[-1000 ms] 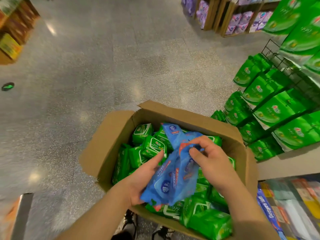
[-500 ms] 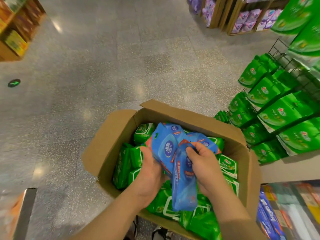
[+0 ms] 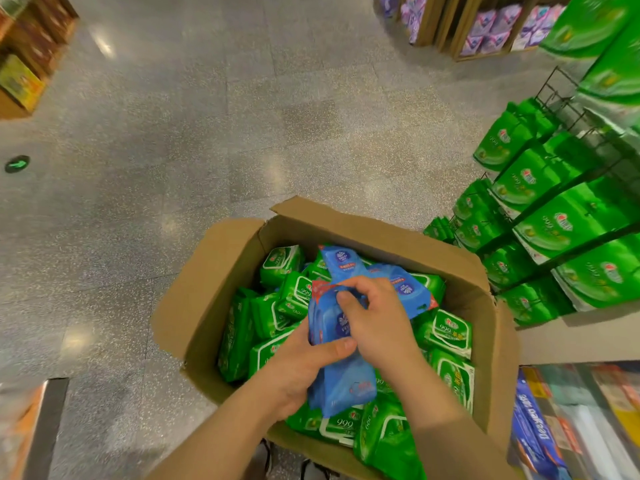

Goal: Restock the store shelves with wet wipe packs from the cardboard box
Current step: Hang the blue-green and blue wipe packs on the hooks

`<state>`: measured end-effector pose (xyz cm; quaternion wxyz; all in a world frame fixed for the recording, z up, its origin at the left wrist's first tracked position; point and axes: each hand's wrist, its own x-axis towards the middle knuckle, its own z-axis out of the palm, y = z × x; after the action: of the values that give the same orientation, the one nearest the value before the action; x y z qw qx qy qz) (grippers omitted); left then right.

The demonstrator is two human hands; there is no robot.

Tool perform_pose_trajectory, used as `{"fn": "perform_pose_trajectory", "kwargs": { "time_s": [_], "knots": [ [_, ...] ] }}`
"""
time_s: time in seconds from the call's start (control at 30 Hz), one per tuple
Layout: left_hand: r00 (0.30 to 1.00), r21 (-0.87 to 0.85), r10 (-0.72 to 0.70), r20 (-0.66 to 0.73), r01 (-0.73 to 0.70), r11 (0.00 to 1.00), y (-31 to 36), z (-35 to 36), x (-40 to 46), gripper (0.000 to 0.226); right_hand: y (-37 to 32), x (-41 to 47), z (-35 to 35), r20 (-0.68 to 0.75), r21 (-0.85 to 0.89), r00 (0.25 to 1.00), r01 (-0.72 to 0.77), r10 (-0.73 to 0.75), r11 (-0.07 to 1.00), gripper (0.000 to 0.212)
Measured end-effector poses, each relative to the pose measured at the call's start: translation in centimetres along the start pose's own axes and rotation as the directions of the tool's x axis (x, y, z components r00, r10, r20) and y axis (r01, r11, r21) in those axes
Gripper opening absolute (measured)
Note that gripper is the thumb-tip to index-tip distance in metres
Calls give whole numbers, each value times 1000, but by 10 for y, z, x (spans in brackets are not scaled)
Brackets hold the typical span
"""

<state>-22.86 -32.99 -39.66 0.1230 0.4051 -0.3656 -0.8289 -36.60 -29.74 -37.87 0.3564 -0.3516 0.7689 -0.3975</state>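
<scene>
Your left hand (image 3: 301,368) grips the blue packs (image 3: 341,362) over the box (image 3: 214,289); your right hand (image 3: 374,323) pinches their top edge. Green packs (image 3: 294,296) fill the box. Beyond it, right, stands the rack (image 3: 561,216).

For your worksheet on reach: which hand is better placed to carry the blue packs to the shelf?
Probably the right hand: it pinches the blue packs at their top, and the shelf stands on that side.
</scene>
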Motion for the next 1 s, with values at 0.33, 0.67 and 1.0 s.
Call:
{"fn": "perform_pose_trajectory", "kwargs": {
  "time_s": [0.33, 0.67, 1.0],
  "knots": [
    [949, -213, -173, -264, 118, 970, 2, -47, 2, 53, 53, 87, 14, -278, -194, 937, -269, 210, 943, 27],
    [889, -317, -281, -362, 166, 934, 3, -66, -1, 35, 86, 109, 64, -179, -673, 906, -397, 383, 624, 103],
    [842, -140, -160, -515, 102, 985, 9, -61, 27, 50, 17, 8, 30, 119, 121, 972, -217, 203, 969, 41]
  ]
}}
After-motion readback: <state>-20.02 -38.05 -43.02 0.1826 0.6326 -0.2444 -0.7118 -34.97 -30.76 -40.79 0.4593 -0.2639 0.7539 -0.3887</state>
